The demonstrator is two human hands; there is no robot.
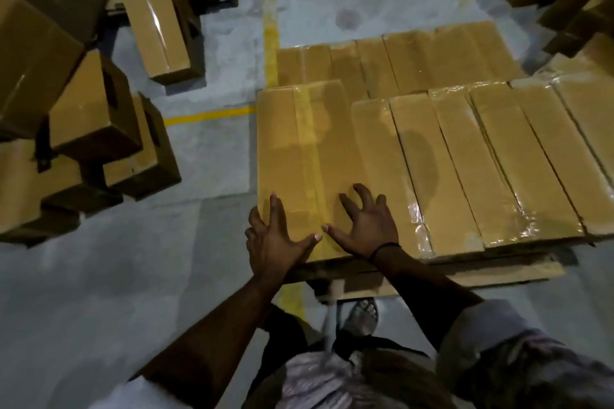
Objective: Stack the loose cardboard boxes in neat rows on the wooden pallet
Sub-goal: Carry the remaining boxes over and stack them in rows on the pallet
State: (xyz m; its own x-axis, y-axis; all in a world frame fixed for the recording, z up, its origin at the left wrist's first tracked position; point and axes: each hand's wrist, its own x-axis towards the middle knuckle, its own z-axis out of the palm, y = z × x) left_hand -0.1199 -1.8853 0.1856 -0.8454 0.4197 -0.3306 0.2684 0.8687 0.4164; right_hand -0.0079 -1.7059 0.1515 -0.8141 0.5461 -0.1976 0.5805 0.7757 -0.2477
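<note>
Two hands spread on a taped cardboard box
Left hand and right hand lay open, gripping nothing, pressing its near end beside the row of boxes

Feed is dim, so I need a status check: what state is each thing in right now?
Near row: narrow boxes side by side, taped.
Wide box: taped shut, flat, at that row's left end.
Left hand: open, fingers spread, pressing that box's near left corner.
Right hand: open, fingers spread on that box's top.
Far row: boxes side by side.
Loose boxes: jumbled on the floor, left.
</note>
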